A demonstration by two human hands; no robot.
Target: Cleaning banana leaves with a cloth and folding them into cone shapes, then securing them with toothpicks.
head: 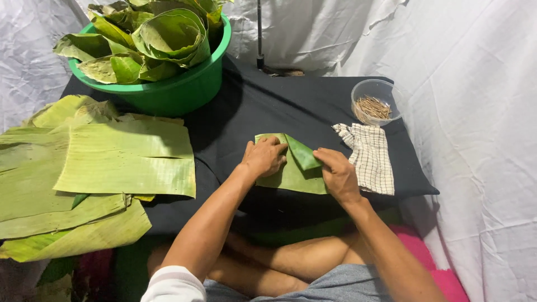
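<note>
Lying half-folded, green banana leaf piece (pixel 291 170), left hand (pixel 264 157), right hand (pixel 338 173) pressing

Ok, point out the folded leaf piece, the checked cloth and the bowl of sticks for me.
Folded leaf piece (pixel 292 174): head view, its flat lower part.
Checked cloth (pixel 370 162): head view, its middle.
Clear bowl of sticks (pixel 387 88): head view, its far rim.

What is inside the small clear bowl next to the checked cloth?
The clear bowl holds a heap of thin, pale brown sticks. The bowl's bottom under the heap is covered and cannot be seen.
</note>
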